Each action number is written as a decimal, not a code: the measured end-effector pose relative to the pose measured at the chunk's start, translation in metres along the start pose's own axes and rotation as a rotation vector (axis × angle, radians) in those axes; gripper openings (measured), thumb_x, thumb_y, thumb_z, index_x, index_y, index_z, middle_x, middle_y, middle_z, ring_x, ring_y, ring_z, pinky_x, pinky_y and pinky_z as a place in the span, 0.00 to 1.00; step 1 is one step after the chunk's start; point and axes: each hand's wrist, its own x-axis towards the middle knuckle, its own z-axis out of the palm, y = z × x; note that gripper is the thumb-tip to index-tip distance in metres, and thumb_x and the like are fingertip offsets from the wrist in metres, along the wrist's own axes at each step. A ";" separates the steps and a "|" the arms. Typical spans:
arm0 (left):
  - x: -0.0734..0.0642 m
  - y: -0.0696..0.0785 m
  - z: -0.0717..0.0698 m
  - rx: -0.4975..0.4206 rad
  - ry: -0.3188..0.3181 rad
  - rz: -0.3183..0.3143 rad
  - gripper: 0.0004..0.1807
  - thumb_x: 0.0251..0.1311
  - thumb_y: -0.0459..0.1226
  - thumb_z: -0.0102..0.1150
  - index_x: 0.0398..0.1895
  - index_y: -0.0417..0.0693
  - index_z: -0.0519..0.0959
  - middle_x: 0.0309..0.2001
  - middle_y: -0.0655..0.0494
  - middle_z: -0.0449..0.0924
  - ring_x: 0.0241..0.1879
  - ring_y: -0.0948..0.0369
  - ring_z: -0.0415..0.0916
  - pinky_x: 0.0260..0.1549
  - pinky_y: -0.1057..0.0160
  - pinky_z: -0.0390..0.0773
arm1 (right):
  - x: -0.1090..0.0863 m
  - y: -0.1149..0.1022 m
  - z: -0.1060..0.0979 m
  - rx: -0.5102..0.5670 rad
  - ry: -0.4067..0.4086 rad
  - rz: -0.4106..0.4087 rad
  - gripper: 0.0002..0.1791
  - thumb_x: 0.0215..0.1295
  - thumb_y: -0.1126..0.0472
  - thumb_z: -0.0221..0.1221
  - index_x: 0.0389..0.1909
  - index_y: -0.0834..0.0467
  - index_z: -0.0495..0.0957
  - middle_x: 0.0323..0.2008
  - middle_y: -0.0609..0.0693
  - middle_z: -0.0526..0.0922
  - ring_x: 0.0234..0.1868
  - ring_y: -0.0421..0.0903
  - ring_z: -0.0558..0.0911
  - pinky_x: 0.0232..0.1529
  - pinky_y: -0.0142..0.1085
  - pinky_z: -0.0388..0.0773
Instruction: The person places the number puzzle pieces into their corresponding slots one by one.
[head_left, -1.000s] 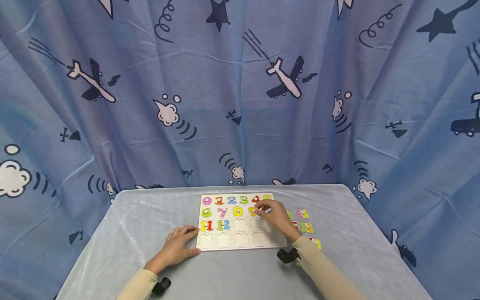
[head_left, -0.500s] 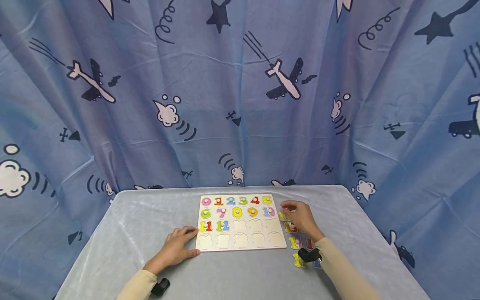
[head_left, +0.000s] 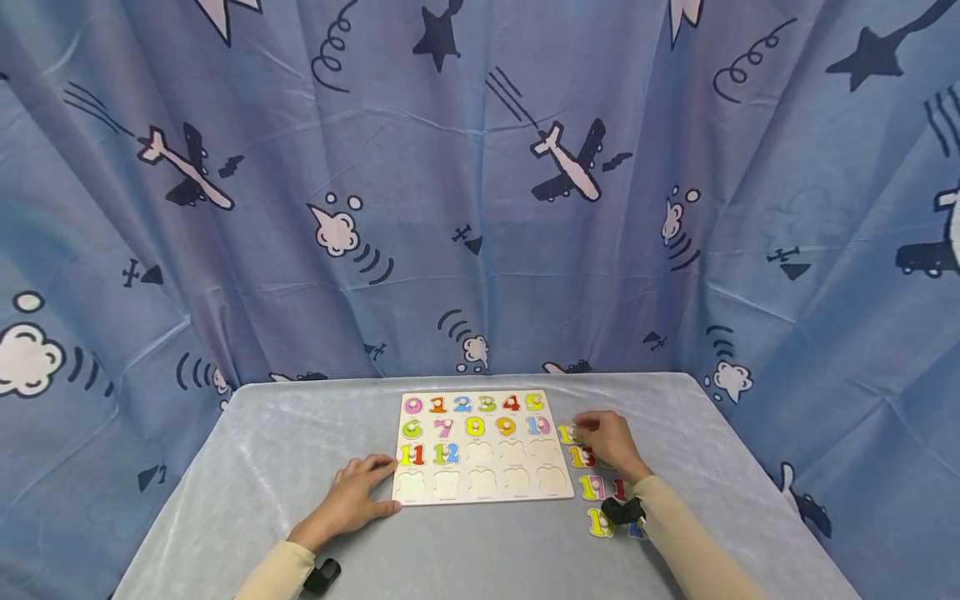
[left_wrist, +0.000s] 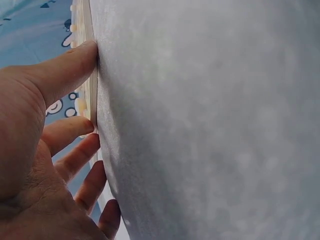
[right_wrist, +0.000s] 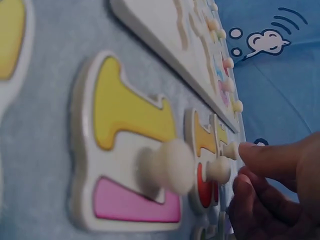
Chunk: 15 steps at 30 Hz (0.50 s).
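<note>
A wooden number puzzle board [head_left: 480, 482] lies on the table, with pieces 0 to 12 in its upper recesses and bare recesses below. My left hand [head_left: 354, 498] rests at its left edge, thumb and fingers spread; in the left wrist view the fingertips [left_wrist: 90, 50] touch the board's side. To the right of the board, my right hand [head_left: 609, 437] is over a loose number puzzle piece [head_left: 566, 434] with a yellow 1. In the right wrist view its thumb meets that piece's round knob [right_wrist: 231, 150], fingers curled beneath; the piece lies low by the table.
Several loose number pieces lie right of the board, among them a 17 [head_left: 592, 487] and a piece with a yellow 1 [head_left: 600, 522]. The right forearm and its black wrist camera [head_left: 622, 511] cover others. A blue patterned curtain [head_left: 480, 208] hangs behind the table [head_left: 300, 417].
My right hand has left the board, where the 10 now shows in place, and moved right to the loose pieces, lowering onto one. My left hand has stayed at the board's edge.
</note>
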 end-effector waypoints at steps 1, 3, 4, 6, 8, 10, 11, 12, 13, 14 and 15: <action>0.000 0.000 0.000 -0.002 0.002 0.000 0.38 0.50 0.50 0.73 0.64 0.45 0.75 0.61 0.55 0.74 0.54 0.56 0.67 0.51 0.51 0.63 | 0.000 0.000 0.001 0.003 -0.003 0.006 0.12 0.57 0.65 0.68 0.43 0.63 0.85 0.36 0.55 0.87 0.33 0.44 0.81 0.37 0.37 0.78; 0.000 -0.001 0.000 -0.005 0.002 -0.002 0.38 0.50 0.50 0.73 0.64 0.45 0.75 0.62 0.55 0.74 0.54 0.56 0.67 0.51 0.51 0.63 | 0.001 0.002 0.003 0.012 -0.015 0.020 0.11 0.58 0.65 0.67 0.42 0.64 0.85 0.35 0.55 0.87 0.31 0.43 0.80 0.34 0.36 0.77; 0.000 -0.001 0.000 -0.007 -0.001 -0.001 0.38 0.50 0.50 0.73 0.64 0.45 0.75 0.62 0.55 0.74 0.54 0.56 0.67 0.52 0.51 0.63 | 0.002 0.002 0.004 0.017 -0.020 0.028 0.10 0.58 0.65 0.67 0.41 0.64 0.85 0.34 0.55 0.87 0.29 0.43 0.80 0.32 0.35 0.77; 0.000 -0.001 0.000 -0.010 -0.006 -0.001 0.38 0.50 0.50 0.73 0.65 0.45 0.75 0.62 0.54 0.74 0.54 0.56 0.67 0.52 0.51 0.63 | 0.003 0.003 0.006 0.025 -0.029 0.047 0.09 0.59 0.66 0.66 0.40 0.64 0.85 0.33 0.54 0.87 0.28 0.42 0.80 0.30 0.33 0.76; 0.000 -0.002 0.000 -0.013 -0.012 -0.003 0.38 0.51 0.49 0.72 0.65 0.45 0.74 0.62 0.54 0.73 0.54 0.56 0.66 0.52 0.50 0.62 | 0.004 0.003 0.007 0.029 -0.035 0.052 0.08 0.59 0.66 0.66 0.39 0.64 0.85 0.31 0.53 0.87 0.26 0.41 0.79 0.28 0.32 0.76; 0.001 -0.002 0.000 -0.019 -0.018 -0.006 0.38 0.51 0.49 0.72 0.65 0.45 0.74 0.63 0.54 0.73 0.54 0.56 0.66 0.52 0.50 0.62 | 0.005 0.003 0.008 0.029 -0.031 0.054 0.07 0.59 0.66 0.65 0.38 0.64 0.86 0.31 0.53 0.86 0.26 0.41 0.79 0.27 0.32 0.75; 0.001 -0.002 0.000 -0.021 -0.020 -0.008 0.38 0.51 0.49 0.72 0.65 0.45 0.74 0.63 0.54 0.73 0.55 0.56 0.66 0.52 0.50 0.62 | 0.005 0.003 0.008 0.023 -0.024 0.048 0.07 0.59 0.66 0.66 0.38 0.63 0.86 0.31 0.53 0.87 0.26 0.41 0.79 0.27 0.32 0.75; 0.001 -0.002 0.000 -0.021 -0.020 -0.009 0.38 0.51 0.49 0.72 0.65 0.45 0.74 0.63 0.54 0.73 0.55 0.56 0.66 0.52 0.50 0.62 | 0.005 0.003 0.007 0.021 -0.019 0.044 0.07 0.60 0.66 0.65 0.38 0.63 0.86 0.32 0.53 0.87 0.27 0.41 0.78 0.27 0.32 0.74; 0.001 -0.002 0.000 -0.024 -0.020 -0.010 0.38 0.51 0.49 0.73 0.65 0.45 0.74 0.63 0.54 0.73 0.55 0.56 0.66 0.52 0.50 0.62 | 0.004 0.002 0.007 0.017 -0.014 0.039 0.07 0.60 0.65 0.65 0.38 0.63 0.86 0.32 0.53 0.87 0.27 0.41 0.78 0.28 0.32 0.74; 0.001 -0.002 0.000 -0.024 -0.020 -0.010 0.38 0.51 0.49 0.73 0.65 0.45 0.74 0.63 0.54 0.73 0.55 0.56 0.66 0.52 0.50 0.62 | 0.003 0.001 0.006 0.015 -0.008 0.036 0.07 0.60 0.65 0.65 0.38 0.62 0.86 0.32 0.53 0.87 0.27 0.41 0.78 0.28 0.32 0.74; 0.001 -0.002 0.000 -0.023 -0.019 -0.010 0.38 0.51 0.49 0.73 0.65 0.45 0.74 0.63 0.54 0.73 0.55 0.56 0.66 0.52 0.50 0.62 | 0.002 -0.001 0.005 0.009 0.000 0.028 0.06 0.60 0.65 0.66 0.38 0.62 0.86 0.33 0.53 0.87 0.27 0.41 0.78 0.28 0.32 0.74</action>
